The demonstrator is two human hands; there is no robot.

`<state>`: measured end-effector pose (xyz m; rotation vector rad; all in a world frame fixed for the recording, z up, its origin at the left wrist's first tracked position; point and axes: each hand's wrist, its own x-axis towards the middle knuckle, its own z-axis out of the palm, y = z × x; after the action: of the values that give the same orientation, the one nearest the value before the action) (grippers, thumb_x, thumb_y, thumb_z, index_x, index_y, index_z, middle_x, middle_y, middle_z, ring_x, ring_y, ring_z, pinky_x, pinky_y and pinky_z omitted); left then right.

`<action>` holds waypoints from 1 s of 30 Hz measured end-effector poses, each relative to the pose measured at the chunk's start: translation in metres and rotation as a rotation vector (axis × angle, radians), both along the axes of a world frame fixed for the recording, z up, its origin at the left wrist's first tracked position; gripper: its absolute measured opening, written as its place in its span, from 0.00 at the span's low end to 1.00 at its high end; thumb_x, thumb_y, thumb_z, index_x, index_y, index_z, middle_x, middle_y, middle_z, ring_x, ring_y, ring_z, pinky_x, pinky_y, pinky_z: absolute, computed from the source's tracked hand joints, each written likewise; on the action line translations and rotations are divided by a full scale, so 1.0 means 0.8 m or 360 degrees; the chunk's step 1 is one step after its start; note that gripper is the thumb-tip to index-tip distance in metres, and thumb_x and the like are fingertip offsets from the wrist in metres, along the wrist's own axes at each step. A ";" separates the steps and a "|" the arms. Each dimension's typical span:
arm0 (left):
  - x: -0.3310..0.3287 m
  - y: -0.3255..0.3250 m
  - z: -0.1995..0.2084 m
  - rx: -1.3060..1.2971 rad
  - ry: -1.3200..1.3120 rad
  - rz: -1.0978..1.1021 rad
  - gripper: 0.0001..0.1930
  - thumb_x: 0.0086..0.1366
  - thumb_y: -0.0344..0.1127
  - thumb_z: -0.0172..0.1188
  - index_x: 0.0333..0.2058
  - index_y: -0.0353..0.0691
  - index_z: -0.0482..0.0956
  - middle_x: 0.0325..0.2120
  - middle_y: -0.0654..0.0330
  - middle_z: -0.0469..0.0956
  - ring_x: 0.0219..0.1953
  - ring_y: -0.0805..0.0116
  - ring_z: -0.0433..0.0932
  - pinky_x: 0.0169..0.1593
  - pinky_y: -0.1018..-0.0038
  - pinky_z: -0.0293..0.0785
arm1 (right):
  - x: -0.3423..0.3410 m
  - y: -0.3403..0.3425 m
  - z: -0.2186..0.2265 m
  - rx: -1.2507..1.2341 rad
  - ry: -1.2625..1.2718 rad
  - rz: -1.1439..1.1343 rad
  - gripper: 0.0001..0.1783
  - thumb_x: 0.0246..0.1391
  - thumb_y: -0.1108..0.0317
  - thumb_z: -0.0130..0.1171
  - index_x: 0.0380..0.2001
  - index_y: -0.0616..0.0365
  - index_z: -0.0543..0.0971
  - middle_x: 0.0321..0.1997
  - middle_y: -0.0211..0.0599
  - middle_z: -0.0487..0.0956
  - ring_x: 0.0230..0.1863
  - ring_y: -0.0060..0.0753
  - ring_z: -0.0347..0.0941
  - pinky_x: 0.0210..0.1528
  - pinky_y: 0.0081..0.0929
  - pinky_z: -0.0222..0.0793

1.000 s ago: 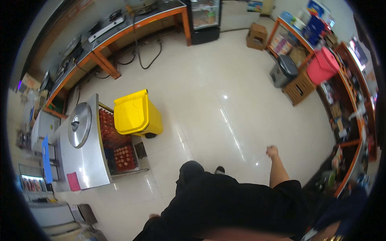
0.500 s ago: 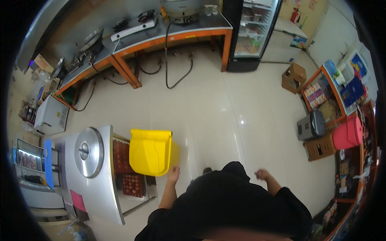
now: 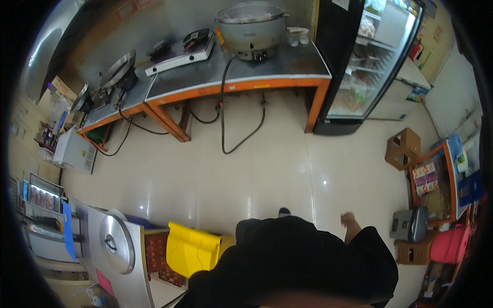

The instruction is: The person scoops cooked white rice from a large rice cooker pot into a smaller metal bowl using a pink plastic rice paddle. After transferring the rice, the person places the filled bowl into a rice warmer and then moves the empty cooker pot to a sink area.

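Note:
My right hand (image 3: 347,219) hangs over the tiled floor at my right side, touching nothing that I can see. It is small and blurred, so its fingers and anything in them cannot be made out. My left hand is hidden behind my black-clothed body. Close by on my left stands a yellow bin (image 3: 192,249) with a lid, beside a steel table (image 3: 95,241). A round metal lid (image 3: 117,244) with a handle lies on that table. Red trays (image 3: 156,256) show between the table and the bin.
Ahead runs an orange-framed counter (image 3: 205,79) with a large cooking pot (image 3: 251,33), a stove (image 3: 182,55) and hanging hoses. A glass-door fridge (image 3: 362,66) stands to its right. Along the right are a brown crate (image 3: 403,149), a grey bin (image 3: 409,226) and a pink bin (image 3: 449,245).
I have moved forward across the floor, so the counter and fridge look nearer. The steel table and yellow bin sit lower in view. My left hand has gone out of sight.

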<state>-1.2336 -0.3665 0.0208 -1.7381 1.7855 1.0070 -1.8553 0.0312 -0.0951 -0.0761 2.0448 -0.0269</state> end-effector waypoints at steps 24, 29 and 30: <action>-0.709 -1.034 0.433 -0.0193 0.2290 0.0505 0.35 0.73 0.63 0.49 0.51 0.29 0.75 0.42 0.54 0.81 0.38 0.66 0.80 0.42 0.69 0.76 | -0.474 -0.954 0.578 -0.2403 -0.0004 -0.1211 0.27 0.69 0.39 0.48 0.43 0.56 0.70 0.36 0.41 0.78 0.41 0.40 0.79 0.46 0.38 0.78; -0.835 -1.144 0.490 0.0143 0.2356 0.1020 0.54 0.66 0.76 0.47 0.65 0.21 0.59 0.59 0.37 0.68 0.51 0.51 0.76 0.50 0.62 0.75 | -0.597 -1.077 0.613 -0.2479 -0.0252 -0.1275 0.31 0.68 0.35 0.45 0.50 0.54 0.68 0.43 0.49 0.80 0.41 0.43 0.79 0.46 0.38 0.78; -0.860 -1.159 0.495 0.0306 0.2273 0.1073 0.55 0.66 0.78 0.41 0.66 0.22 0.59 0.59 0.36 0.68 0.54 0.49 0.74 0.54 0.60 0.72 | -0.616 -1.098 0.612 -0.2408 -0.0303 -0.1311 0.37 0.71 0.38 0.42 0.65 0.60 0.61 0.50 0.54 0.76 0.49 0.45 0.75 0.53 0.42 0.73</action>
<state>-1.9216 -1.2940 0.4165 -1.5264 1.4938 3.1184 -2.3481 -0.8469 0.3945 -0.1450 1.3073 -1.9530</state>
